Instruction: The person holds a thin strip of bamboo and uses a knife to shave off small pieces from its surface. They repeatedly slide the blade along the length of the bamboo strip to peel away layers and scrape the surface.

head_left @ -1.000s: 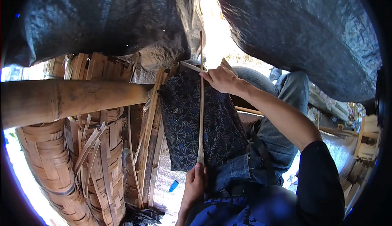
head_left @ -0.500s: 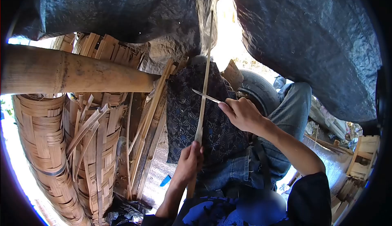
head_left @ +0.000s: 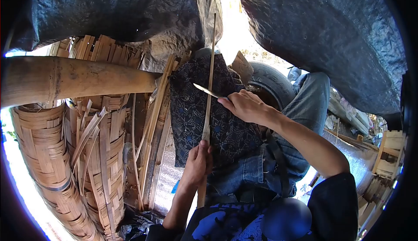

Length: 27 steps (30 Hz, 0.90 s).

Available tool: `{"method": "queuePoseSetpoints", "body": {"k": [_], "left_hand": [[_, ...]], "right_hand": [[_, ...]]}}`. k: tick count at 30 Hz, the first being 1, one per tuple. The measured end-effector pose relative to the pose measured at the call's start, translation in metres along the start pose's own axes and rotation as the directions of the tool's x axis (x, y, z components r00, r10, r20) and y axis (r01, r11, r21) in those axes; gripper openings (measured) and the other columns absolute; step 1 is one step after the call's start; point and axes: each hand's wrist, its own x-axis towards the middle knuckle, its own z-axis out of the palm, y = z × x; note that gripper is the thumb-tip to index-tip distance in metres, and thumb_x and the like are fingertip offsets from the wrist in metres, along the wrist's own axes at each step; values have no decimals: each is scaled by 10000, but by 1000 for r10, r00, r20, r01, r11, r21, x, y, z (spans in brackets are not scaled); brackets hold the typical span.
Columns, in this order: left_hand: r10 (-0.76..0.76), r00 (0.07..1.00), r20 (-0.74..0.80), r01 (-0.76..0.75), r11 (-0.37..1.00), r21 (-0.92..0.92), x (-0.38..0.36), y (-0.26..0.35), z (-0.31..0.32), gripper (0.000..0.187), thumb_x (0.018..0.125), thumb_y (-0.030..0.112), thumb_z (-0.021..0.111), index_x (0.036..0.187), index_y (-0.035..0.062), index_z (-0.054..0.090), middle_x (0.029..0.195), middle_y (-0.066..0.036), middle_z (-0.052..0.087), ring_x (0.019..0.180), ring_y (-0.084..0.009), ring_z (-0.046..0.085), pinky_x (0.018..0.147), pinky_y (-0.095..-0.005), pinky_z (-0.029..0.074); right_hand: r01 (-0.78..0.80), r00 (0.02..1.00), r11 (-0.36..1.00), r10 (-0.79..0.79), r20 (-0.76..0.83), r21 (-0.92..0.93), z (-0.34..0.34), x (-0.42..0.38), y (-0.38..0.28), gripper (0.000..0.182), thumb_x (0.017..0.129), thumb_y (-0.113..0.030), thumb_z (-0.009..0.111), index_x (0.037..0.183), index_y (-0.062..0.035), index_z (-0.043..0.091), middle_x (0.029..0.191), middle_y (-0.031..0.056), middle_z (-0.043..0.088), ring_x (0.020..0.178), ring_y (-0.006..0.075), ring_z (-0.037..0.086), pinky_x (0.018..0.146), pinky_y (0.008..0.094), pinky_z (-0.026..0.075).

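My left hand (head_left: 198, 161) is closed round the lower part of a long, thin bamboo strip (head_left: 210, 76), which points away from me over my lap. Higher up, my right hand (head_left: 244, 104) grips a knife (head_left: 204, 89) by a handle mostly hidden in the fingers. Its pale blade lies across the strip, pointing left. Beneath both, a dark patterned cloth (head_left: 187, 114) covers my leg above the jeans.
On the left stand tall woven bamboo baskets (head_left: 43, 145) with loose splints (head_left: 91, 132). A thick bamboo pole (head_left: 87, 79) juts in above them. Dark plastic sheeting (head_left: 322, 36) hangs ahead; a tyre (head_left: 272, 82) lies beside my bent knee (head_left: 315, 95).
The whole view has shifted slightly, so most things sit a little further left. The knife still crosses the strip, and both hands keep their holds.
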Motion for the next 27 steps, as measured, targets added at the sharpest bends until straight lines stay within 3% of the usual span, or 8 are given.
{"method": "queuePoseSetpoints", "body": {"k": [7,9,12,16,18,19,26,27], "left_hand": [[-45,998,-31,44,998,-32,-9,-1,-1,386,963,439,348,759,132,463,509,69,320,362,-47,255,330,-224,182],[-28,999,-15,28,998,-53,-12,-12,-4,387,962,439,349,757,132,464,508,69,324,364,-47,258,334,-223,183],[-15,1000,-4,15,998,-58,-22,-20,-7,388,961,439,353,754,130,464,507,68,327,367,-47,262,342,-222,187],[-4,1000,1,4,997,-72,-24,-23,-9,388,959,439,361,754,127,464,505,64,331,371,-51,270,349,-226,197],[-19,1000,-4,18,997,-69,-29,-20,-8,390,959,439,361,747,128,463,505,63,331,373,-53,272,351,-228,200],[-37,999,-14,36,997,-64,-31,-19,-8,392,959,439,362,740,130,463,506,61,331,374,-56,275,353,-230,203],[-41,999,36,43,997,-65,-30,-21,-10,392,972,429,317,749,128,434,524,64,326,379,-48,278,357,-220,217],[-55,998,33,57,996,-73,-30,-20,-11,394,972,431,316,749,128,434,522,63,329,379,-48,281,357,-220,220]], "right_hand": [[76,995,995,-80,-66,-62,7,2,5,503,931,-344,483,519,-57,454,390,133,414,335,263,462,366,380,358],[89,988,988,-104,-116,-128,9,5,6,594,945,-423,404,498,-38,467,402,136,457,350,266,496,381,401,421],[64,997,992,-69,-39,-110,6,7,2,600,941,-436,402,505,-33,487,418,154,477,384,281,535,401,413,447],[127,982,979,-147,-122,-159,8,7,4,606,936,-451,400,518,-26,506,426,163,490,412,296,561,421,426,466],[80,995,980,-90,-47,-180,7,8,2,606,933,-458,402,528,-22,519,432,167,499,418,306,565,434,427,478],[69,997,981,-76,-33,-182,6,7,-1,524,904,-391,508,511,-49,446,440,163,488,410,293,540,401,392,440],[80,994,983,-91,-59,-164,7,17,11,522,909,-380,505,508,-53,440,398,144,447,341,284,495,363,386,424],[164,969,966,-196,-151,-201,11,19,14,521,910,-380,503,509,-54,440,385,135,430,326,281,482,352,386,416]]}}
